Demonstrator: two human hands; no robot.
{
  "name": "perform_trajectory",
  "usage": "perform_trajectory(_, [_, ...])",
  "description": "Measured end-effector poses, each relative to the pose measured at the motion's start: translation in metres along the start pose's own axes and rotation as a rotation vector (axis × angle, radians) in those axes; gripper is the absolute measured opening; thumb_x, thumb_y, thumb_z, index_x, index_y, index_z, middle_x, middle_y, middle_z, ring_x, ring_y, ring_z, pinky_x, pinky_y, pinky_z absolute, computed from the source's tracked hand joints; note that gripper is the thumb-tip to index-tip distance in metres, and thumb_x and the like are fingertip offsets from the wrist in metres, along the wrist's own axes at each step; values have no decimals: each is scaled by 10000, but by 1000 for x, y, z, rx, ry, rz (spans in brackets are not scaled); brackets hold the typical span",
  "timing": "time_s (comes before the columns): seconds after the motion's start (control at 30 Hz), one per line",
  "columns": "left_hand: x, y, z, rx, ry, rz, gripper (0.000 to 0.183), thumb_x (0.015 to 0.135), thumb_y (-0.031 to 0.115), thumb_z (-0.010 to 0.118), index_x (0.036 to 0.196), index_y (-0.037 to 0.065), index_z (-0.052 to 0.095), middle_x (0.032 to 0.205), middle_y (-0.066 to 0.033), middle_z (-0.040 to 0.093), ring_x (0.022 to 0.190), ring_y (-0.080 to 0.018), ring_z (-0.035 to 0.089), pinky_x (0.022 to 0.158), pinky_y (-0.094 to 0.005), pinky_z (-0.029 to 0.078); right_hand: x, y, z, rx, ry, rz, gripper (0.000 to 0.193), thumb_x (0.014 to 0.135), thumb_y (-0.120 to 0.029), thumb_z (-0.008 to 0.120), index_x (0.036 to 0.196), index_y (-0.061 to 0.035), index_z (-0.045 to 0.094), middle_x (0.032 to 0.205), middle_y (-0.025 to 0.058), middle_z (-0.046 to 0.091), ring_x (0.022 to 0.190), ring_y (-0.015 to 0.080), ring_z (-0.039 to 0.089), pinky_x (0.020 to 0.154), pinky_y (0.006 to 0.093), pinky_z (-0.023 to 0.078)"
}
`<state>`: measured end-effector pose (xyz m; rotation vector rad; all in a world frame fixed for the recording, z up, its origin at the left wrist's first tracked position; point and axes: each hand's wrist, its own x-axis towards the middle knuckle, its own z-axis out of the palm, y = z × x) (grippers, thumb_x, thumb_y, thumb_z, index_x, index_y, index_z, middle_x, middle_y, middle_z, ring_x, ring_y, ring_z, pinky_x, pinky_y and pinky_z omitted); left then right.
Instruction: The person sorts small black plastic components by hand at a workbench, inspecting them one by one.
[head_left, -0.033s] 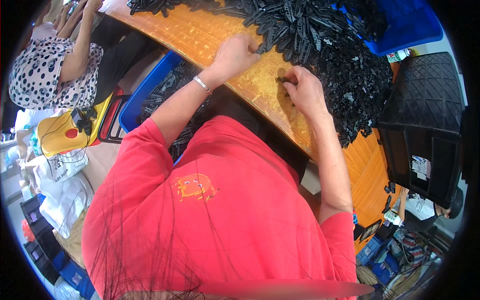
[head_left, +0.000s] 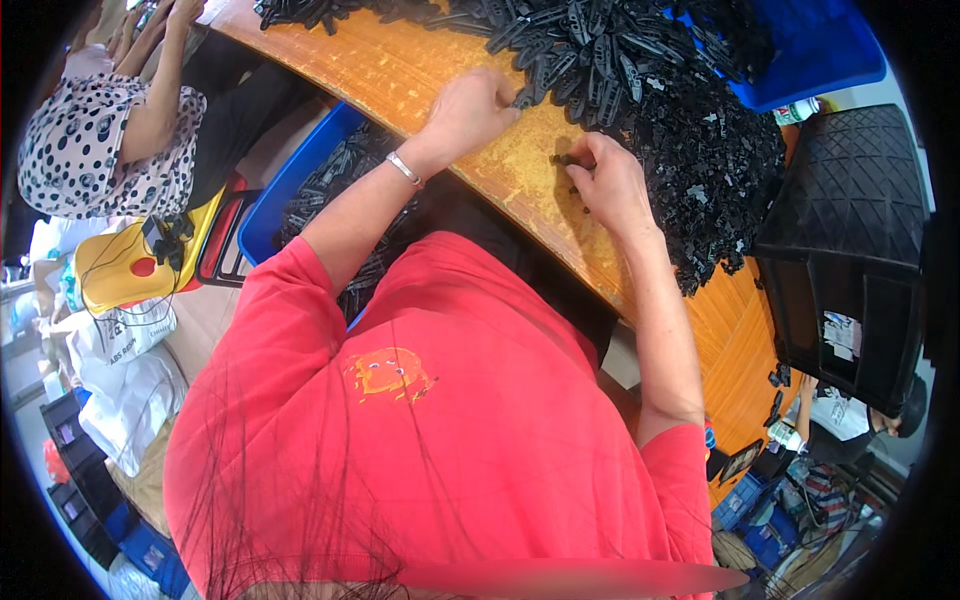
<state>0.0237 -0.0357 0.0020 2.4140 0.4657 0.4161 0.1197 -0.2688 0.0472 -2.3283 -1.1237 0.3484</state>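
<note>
My left hand (head_left: pixel 472 116), with a bracelet at the wrist, is over the wooden table (head_left: pixel 400 75). Its thumb and fingertips close on the end of a black plastic part (head_left: pixel 527 96) at the edge of a heap of long, slotted black plastic parts (head_left: pixel 600 70). To the right, my right hand (head_left: pixel 612 182) pinches a small black plastic piece (head_left: pixel 565 160) just above the tabletop. Beside that hand lies a heap of small black plastic pieces (head_left: pixel 690 165). The fingers partly hide what each hand holds.
A blue bin (head_left: pixel 820 70) stands behind the heaps, and a black crate (head_left: pixel 840 200) is at the right. Left of my lap, another blue bin (head_left: pixel 262 225) holds long black parts. A person in a dotted shirt (head_left: pixel 70 150) sits at the left near a yellow stool (head_left: pixel 115 265).
</note>
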Motion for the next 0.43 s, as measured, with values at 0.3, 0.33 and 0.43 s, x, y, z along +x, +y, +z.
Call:
perform_trajectory(0.3, [-24,4,-5,-490,-91,-201,195,935,183,820,990,24,723,877,-41,737,707,-104,654,682,-281,524,-4,5,20,538,163,192,115,1039,-129,726,1069,-18,733,822,53,710,627,87,654,584,281,535])
perform_trajectory(0.33, [-27,4,-2,-745,-142,-223,204,951,188,816,1021,24,717,868,-21,736,709,-111,660,678,-270,522,-4,7,24,538,163,190,115,1039,-129,726,1069,-18,733,822,53,710,627,87,654,584,281,535])
perform_trajectory(0.43, [-37,11,2,-1140,-221,-243,265,955,220,836,1078,27,703,857,-5,733,723,-108,657,705,-245,520,-3,3,30,830,272,178,100,1054,-143,720,1070,-47,744,823,22,705,660,100,664,605,270,550])
